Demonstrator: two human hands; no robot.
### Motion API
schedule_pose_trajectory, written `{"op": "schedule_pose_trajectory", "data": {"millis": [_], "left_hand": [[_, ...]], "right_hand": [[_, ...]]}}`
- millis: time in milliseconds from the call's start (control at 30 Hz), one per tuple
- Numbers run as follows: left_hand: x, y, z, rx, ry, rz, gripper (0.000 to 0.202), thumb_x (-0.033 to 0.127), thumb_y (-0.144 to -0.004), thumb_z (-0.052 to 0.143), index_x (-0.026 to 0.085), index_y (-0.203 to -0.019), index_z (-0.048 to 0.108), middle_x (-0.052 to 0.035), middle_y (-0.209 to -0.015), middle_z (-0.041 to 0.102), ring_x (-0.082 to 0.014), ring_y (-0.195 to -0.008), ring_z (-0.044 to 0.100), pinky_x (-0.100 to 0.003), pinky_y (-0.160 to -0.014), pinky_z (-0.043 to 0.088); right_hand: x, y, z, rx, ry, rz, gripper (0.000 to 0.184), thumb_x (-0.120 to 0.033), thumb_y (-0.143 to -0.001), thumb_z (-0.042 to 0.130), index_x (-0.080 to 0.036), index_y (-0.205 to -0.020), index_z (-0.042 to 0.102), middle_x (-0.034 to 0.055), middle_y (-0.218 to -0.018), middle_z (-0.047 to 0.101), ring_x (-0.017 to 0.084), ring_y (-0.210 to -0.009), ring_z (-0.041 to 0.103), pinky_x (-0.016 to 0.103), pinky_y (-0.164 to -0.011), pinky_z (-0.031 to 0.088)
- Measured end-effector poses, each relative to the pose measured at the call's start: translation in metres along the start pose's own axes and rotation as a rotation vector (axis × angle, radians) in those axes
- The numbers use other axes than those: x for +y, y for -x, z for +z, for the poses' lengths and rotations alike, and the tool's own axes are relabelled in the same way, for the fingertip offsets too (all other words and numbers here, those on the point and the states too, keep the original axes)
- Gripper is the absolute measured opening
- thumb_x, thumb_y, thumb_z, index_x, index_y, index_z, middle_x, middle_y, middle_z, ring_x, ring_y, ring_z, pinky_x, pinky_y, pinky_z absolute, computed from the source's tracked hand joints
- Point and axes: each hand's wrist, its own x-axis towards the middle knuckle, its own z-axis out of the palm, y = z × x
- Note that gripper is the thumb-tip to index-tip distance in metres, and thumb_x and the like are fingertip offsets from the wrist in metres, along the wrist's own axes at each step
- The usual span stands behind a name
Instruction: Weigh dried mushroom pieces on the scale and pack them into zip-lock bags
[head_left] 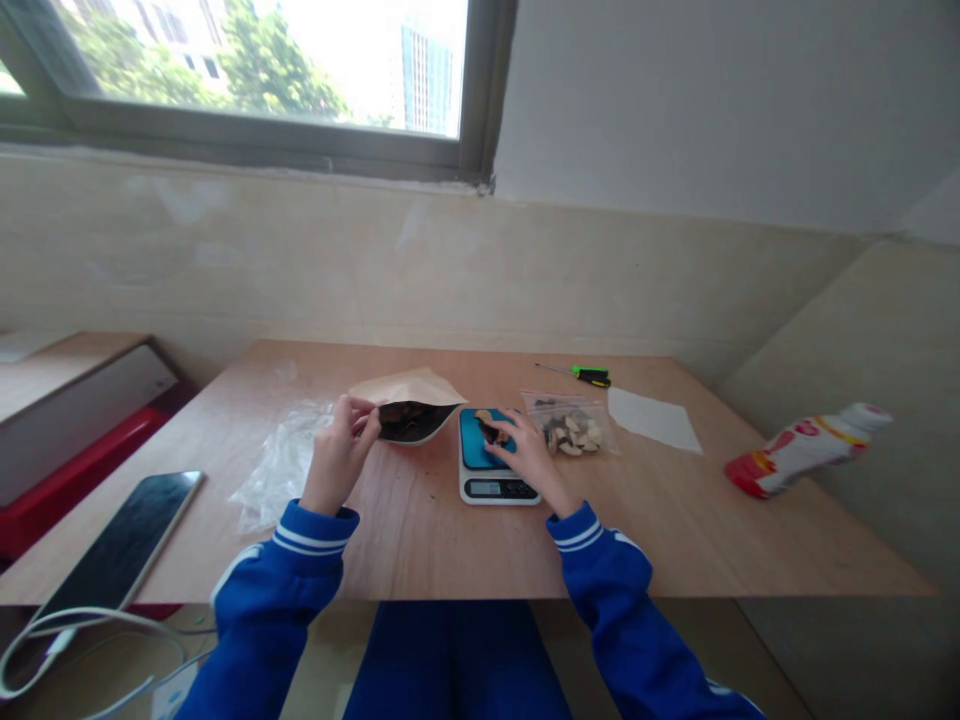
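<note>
My left hand (pixel 345 440) pinches the left edge of a kraft-paper pouch (pixel 412 385). The pouch lies with its mouth gaping toward me, and dark contents show inside. Just right of it stands a small white kitchen scale (pixel 474 490) with a blue top and a display at the front. Over the scale's top, my right hand (pixel 525 445) has its fingers curled round dark and tan dried slices (pixel 491 432); part of them is hidden by the fingers. Beside that hand is a clear zip bag (pixel 574 425) of pale and dark dried slices.
Crumpled clear plastic bags (pixel 281 465) lie left of my left hand. A phone (pixel 124 540) with a white cable (pixel 67 635) is at the left edge. Screwdrivers (pixel 589 375), white paper (pixel 652 418) and a tilted red-and-white bottle (pixel 802 450) are on the right. A wall borders the table's back.
</note>
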Motion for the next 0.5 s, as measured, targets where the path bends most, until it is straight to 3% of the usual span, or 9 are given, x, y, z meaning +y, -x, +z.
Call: {"op": "schedule_pose_trajectory", "data": {"millis": [133, 233, 400, 500], "left_hand": [[0.000, 0.001, 0.002, -0.010, 0.020, -0.022, 0.014, 0.034, -0.086, 0.051, 0.021, -0.087, 0.048, -0.0076, -0.097, 0.073, -0.0195, -0.087, 0.072, -0.027, -0.066, 0.060], [-0.001, 0.002, 0.003, -0.024, 0.034, -0.037, 0.014, 0.034, -0.087, 0.051, 0.021, -0.088, 0.048, -0.0085, -0.100, 0.073, -0.0198, -0.090, 0.071, -0.027, -0.068, 0.060], [-0.003, 0.008, 0.007, -0.048, 0.052, -0.046, 0.014, 0.034, -0.088, 0.051, 0.021, -0.089, 0.047, -0.0095, -0.106, 0.072, -0.0203, -0.094, 0.070, -0.029, -0.071, 0.060], [-0.005, 0.015, 0.014, -0.041, 0.049, -0.030, 0.015, 0.036, -0.089, 0.050, 0.021, -0.091, 0.048, -0.0112, -0.111, 0.070, -0.0217, -0.098, 0.069, -0.031, -0.074, 0.060]], "right_hand": [[0.001, 0.012, -0.001, -0.064, 0.092, -0.003, 0.042, -0.029, -0.080, 0.069, -0.025, -0.121, 0.063, 0.0134, -0.139, 0.051, 0.032, -0.132, 0.041, 0.056, -0.106, 0.030], [-0.009, 0.012, -0.013, -0.073, 0.052, 0.010, 0.049, -0.033, -0.079, 0.070, -0.023, -0.126, 0.059, 0.0149, -0.141, 0.048, 0.034, -0.133, 0.040, 0.059, -0.106, 0.030], [-0.060, 0.005, -0.052, 0.126, -0.386, -0.143, 0.028, -0.027, -0.094, 0.048, -0.024, -0.116, 0.064, 0.0085, -0.121, 0.063, 0.021, -0.115, 0.057, 0.039, -0.101, 0.044], [-0.097, -0.002, -0.057, 0.063, -0.540, -0.267, 0.029, -0.018, -0.095, 0.042, -0.022, -0.108, 0.067, 0.0061, -0.108, 0.069, 0.017, -0.106, 0.062, 0.033, -0.095, 0.048]]}}
